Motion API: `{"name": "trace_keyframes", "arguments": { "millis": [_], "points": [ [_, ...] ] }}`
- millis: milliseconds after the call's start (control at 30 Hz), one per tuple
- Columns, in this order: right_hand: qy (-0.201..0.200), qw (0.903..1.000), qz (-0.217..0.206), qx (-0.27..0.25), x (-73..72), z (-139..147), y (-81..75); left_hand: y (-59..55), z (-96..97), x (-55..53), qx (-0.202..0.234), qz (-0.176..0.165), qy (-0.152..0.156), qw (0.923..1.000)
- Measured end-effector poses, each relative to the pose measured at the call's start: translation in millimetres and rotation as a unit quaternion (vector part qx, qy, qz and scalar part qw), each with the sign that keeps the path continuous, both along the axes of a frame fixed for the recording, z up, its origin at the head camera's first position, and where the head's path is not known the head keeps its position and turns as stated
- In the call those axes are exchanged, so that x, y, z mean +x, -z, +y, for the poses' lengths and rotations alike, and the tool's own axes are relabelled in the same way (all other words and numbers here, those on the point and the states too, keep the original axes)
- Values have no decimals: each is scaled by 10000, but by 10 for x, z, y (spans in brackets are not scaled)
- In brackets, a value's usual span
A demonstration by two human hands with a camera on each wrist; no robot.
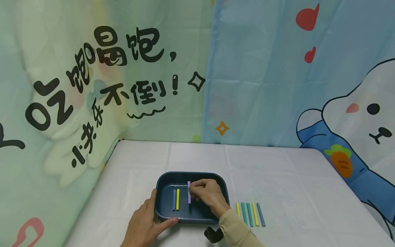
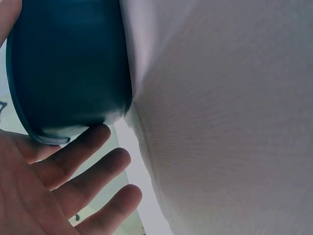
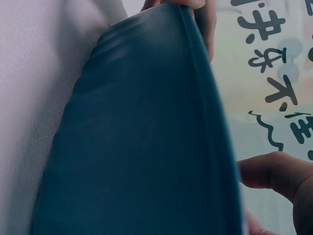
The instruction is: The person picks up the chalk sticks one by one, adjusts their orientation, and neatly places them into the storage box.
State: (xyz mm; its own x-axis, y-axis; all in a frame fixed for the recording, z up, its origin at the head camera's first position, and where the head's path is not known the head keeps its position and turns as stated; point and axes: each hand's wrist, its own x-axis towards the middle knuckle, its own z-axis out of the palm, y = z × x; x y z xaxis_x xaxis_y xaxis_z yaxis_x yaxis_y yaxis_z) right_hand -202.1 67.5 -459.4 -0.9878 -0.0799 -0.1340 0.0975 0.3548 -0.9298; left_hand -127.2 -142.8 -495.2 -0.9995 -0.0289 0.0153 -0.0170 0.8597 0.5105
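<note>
In the head view, a dark blue rectangular tray (image 1: 203, 214) sits on the white table. My left hand (image 1: 145, 219) holds its front left corner, thumb on the front rim and fingers along the left side; the left wrist view shows the fingers spread, some touching the wall. Inside the tray, my right hand (image 1: 210, 193) pinches a purple chalk stick (image 1: 189, 192) upright in the view, between thumb and fingertips. Left of it, a blue chalk stick (image 1: 174, 200) and a yellow chalk stick (image 1: 178, 199) lie side by side. The tray wall (image 3: 137, 122) hides most of the right hand in the right wrist view.
Right of the tray, several chalk sticks (image 1: 252, 214) in yellow, green and blue lie in a row on the white tablecloth (image 1: 293, 192). A black object (image 1: 213, 235) shows by the right sleeve. Printed curtains (image 1: 256, 68) stand behind and to the left.
</note>
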Motion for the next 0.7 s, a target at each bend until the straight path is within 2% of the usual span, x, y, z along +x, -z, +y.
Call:
{"name": "trace_keyframes", "arguments": {
  "millis": [400,700],
  "points": [
    [26,9996,-86,267,-68,-122,94,-6,-17,-2,90,19,80,9999],
    [-46,9996,-176,235,-72,-196,135,0,-11,-3,140,-3,78,9999]
  ]
}}
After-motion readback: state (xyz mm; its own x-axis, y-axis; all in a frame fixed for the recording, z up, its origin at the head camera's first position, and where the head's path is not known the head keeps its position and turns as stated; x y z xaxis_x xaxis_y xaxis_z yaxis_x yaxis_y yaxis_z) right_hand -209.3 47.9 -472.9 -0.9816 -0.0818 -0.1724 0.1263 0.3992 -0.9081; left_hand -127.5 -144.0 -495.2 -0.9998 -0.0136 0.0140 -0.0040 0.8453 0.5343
